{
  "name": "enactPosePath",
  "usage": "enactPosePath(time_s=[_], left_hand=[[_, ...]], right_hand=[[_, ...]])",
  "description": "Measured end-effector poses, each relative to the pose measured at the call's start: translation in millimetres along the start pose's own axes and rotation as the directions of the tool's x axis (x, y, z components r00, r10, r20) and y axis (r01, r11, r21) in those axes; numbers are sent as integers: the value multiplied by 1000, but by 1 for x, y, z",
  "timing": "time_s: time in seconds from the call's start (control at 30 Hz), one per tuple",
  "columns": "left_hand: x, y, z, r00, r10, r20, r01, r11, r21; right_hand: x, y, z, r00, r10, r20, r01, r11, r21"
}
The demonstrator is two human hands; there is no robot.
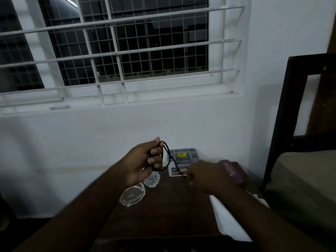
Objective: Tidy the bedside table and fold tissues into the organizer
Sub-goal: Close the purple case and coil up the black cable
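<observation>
The left hand (143,160) is closed on a coiled black cord (168,157) above the tabletop (172,206), the right hand (205,176) pinching its end before the organizer (183,158); winding seems underway, stowing next.

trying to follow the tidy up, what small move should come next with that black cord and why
Probably wind the loose end onto the loops. The left hand already grips looped black cord, while the right hand pinches its far end low near the grey organizer, so the cord is only partly gathered.
</observation>
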State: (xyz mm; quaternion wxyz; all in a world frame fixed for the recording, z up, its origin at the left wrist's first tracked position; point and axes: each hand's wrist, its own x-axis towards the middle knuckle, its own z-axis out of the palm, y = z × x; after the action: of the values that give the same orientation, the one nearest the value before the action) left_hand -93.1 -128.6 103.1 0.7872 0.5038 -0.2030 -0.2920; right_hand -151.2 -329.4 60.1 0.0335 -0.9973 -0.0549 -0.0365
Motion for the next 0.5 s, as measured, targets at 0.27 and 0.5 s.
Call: enactPosePath(time_s=[0.27, 0.5], left_hand=[[-41, -12, 2, 954, -268, 132, 251, 959, 128], [-61, -48, -13, 940, -328, 97, 295, 921, 256]], right_hand=[[32, 66, 2, 776, 320, -544, -349, 936, 52], [24, 67, -29, 590, 138, -796, -383, 915, -125]])
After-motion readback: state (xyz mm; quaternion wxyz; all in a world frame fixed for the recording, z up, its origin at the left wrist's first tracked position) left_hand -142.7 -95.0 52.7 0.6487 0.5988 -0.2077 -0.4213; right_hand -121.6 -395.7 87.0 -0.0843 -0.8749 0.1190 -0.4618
